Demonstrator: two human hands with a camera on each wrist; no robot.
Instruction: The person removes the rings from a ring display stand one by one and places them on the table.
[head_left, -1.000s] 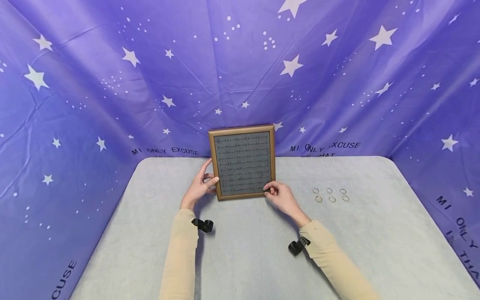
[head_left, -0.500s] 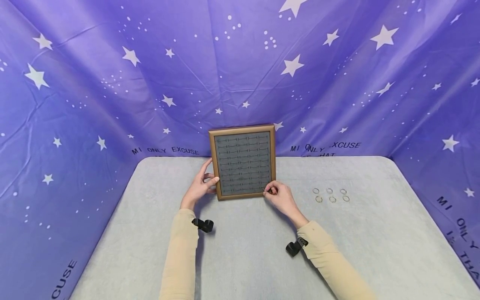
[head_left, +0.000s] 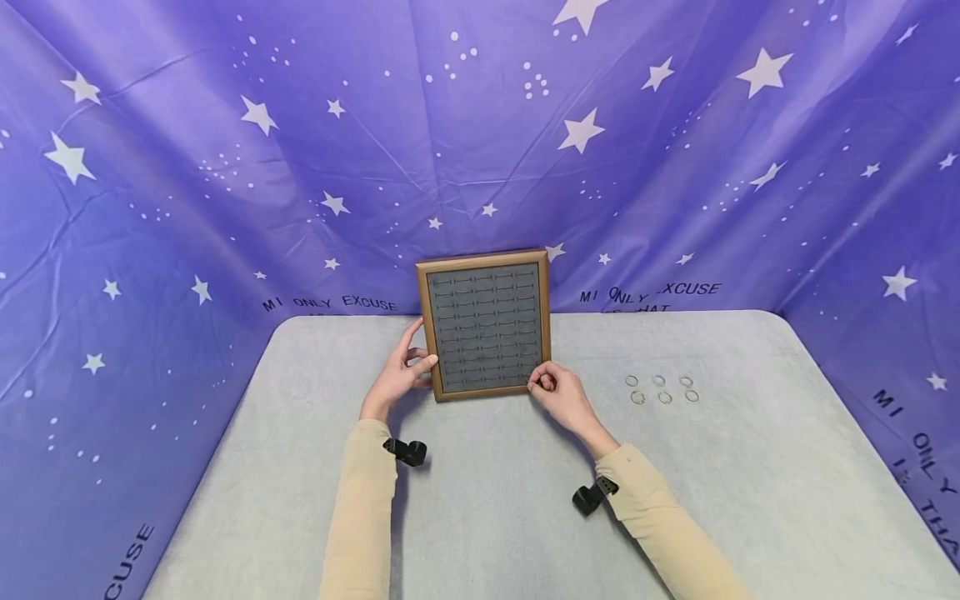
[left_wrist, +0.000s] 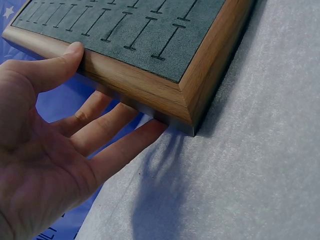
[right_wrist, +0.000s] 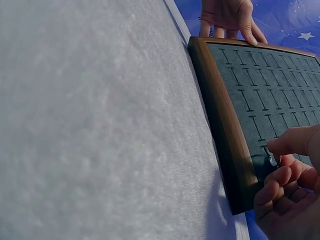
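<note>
A wood-framed ring display board (head_left: pixel 487 333) with a dark grey slotted pad stands tilted up at the back of the table. My left hand (head_left: pixel 399 377) grips its left side. In the left wrist view the thumb (left_wrist: pixel 70 57) lies on the front of the frame, and the other fingers (left_wrist: pixel 127 147) reach to its side and underneath. At the lower right corner my right hand (head_left: pixel 558 392) pinches a small shiny ring (right_wrist: pixel 274 160) between thumb and finger, right at a corner slot. The ring is partly hidden by the fingers.
Several thin rings (head_left: pixel 664 398) lie in two rows on the grey table (head_left: pixel 480 508), right of the board. A purple star-printed curtain (head_left: pixel 480 125) hangs close behind the board and along both sides.
My right hand has shifted very slightly at the board's lower right corner, its fingertips still at the slot. The left hand and the board stay in place.
</note>
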